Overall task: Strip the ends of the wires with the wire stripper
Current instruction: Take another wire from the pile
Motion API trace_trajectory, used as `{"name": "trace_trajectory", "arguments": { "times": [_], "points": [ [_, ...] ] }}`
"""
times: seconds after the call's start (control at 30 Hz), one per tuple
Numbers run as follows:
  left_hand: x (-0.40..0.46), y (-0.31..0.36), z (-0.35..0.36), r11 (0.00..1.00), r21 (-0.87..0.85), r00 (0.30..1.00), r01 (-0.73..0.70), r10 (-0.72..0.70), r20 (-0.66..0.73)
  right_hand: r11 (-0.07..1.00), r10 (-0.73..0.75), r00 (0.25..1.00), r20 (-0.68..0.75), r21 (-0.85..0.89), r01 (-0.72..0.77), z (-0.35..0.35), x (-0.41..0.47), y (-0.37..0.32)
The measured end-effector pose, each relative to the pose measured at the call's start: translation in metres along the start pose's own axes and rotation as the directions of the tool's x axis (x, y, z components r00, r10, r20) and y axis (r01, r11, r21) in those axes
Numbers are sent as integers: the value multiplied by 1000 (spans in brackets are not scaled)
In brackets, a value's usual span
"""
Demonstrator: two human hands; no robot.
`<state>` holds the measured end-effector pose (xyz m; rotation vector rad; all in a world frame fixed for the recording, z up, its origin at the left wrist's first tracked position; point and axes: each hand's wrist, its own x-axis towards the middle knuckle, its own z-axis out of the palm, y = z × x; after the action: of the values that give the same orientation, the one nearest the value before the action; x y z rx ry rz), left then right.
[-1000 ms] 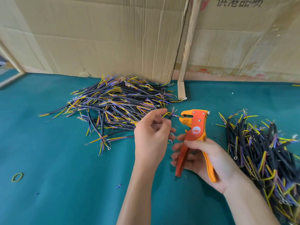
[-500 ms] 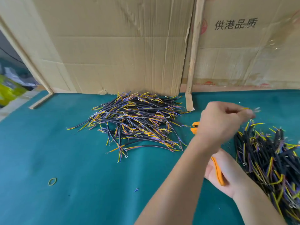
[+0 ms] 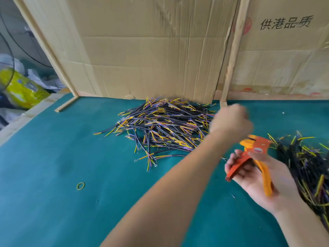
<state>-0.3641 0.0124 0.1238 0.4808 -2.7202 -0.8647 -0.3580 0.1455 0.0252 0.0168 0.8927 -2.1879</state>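
Between wires now: the left hand (image 3: pixel 231 120), blurred so I cannot tell what it holds, hangs over the near pile of wires (image 3: pixel 163 125) on the green worktop (image 3: pixel 53 166), right hand (image 3: pixel 256 177) gripping the orange wire stripper (image 3: pixel 249 155), so next comes picking one wire and feeding its end into the tool.

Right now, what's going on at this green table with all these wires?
A person is stripping wire ends. The right hand holds an orange wire stripper above the green table, beside a pile of wires on the right. The left hand is blurred, raised between that pile and a second pile by the cardboard; I cannot tell whether it holds a wire. No wire sits in the stripper at this moment.
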Motion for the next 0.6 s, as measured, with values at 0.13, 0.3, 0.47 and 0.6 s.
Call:
{"name": "trace_trajectory", "arguments": {
  "times": [0.13,0.3,0.47,0.6],
  "points": [
    [-29,-99,-33,929,351,991,115,-86,-99,989,-107,992,-72,98,113,-3,0,-11],
    [-59,-151,-24,918,386,988,-93,133,-79,993,-102,992,-80,58,107,-4,-2,-13],
    [-63,-161,-25,881,446,952,-156,254,-168,995,-95,992,-88,-2,95,-1,0,-11],
    [-57,-160,-30,808,536,945,-244,323,-58,996,-86,991,-106,-38,82,2,-1,-9]
  ]
}}
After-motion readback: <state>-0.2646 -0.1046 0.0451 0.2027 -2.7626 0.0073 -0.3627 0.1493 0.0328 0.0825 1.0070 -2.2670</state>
